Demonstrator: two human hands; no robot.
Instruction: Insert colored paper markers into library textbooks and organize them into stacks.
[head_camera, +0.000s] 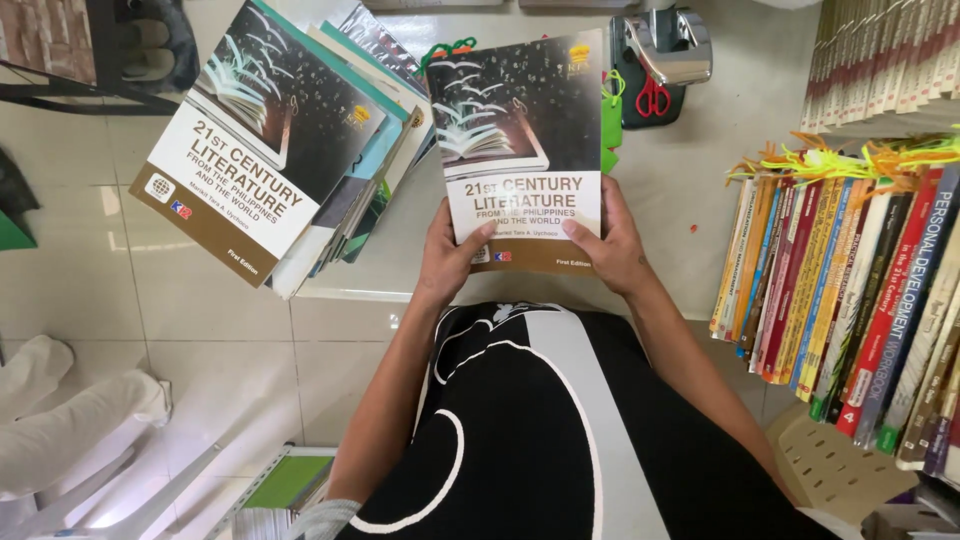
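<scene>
Single head-worn view, looking steeply down past the person's chest, close over a white table (700, 180), facing forward toward its far edge, tiled floor (150, 330) at left, row of books (860, 290) at right edge

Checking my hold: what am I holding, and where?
A dark-covered paperback book, gripped at its bottom edge: left hand at the lower-left corner, right hand at the lower-right.

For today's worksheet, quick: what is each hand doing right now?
Left hand: closed on the lower left edge of the book.
Right hand: closed on the book's lower right edge.
</scene>
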